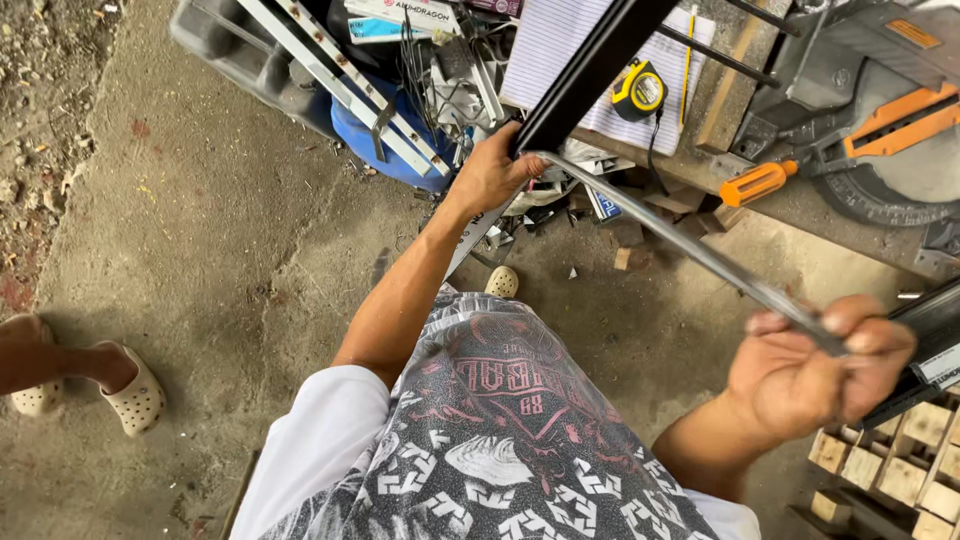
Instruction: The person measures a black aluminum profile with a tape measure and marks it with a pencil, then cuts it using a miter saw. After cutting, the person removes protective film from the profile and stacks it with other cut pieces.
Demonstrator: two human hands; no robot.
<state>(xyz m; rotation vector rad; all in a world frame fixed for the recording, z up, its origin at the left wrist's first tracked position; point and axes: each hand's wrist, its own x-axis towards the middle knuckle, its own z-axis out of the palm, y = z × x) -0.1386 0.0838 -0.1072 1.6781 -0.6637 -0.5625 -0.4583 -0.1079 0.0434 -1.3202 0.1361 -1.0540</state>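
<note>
My left hand [492, 172] grips the near end of a long black metal profile [590, 68] that runs up and away to the top of the view. A thin grey strip [680, 240] comes out of that end and stretches down to the right. My right hand [815, 368] is closed around the strip's other end, pinching it between thumb and fingers. Below both arms are my patterned shorts and white shirt.
A workbench [800, 205] at the upper right carries a mitre saw [880, 120], a yellow tape measure [638, 90], an orange-handled screwdriver [758, 182] and a lined pad. Metal rails and a blue container [380, 140] lie at top centre. Another person's foot in a white clog [135, 395] stands left. Wooden blocks [900, 470] lie lower right.
</note>
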